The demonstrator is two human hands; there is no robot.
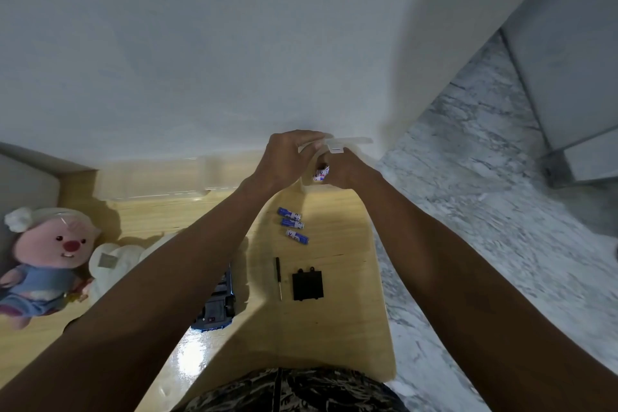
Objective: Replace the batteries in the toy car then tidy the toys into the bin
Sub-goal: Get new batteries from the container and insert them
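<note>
1. The left hand [287, 154] is curled over the top of a pale translucent plastic box [337, 144] at the far edge of the worktop [334, 328], its fingers wrapped around the box's rim or lid.
2. The right hand [344, 170] is closed in a pinch on small white, blue and red batteries [320, 174], held just below the box.
3. Three more loose batteries [293, 225], cylindrical with blue and white wrappers, lie in a short column on the worktop, nearer than the hands.
4. A thin black screwdriver [278, 278] lies just beside a flat black rectangular battery cover [307, 285] with two small tabs.
5. The toy car [218, 306], blue and dark grey hard plastic, sits left of the screwdriver, partly hidden under the left forearm.
6. A clear plastic bin [150, 177] stands along the wall at the back.
7. A soft pink plush toy [46, 257] in blue clothing lies at far left, touching a white plush [110, 264].
8. The worktop is glossy light wood; the floor [485, 194] is grey-veined marble.
</note>
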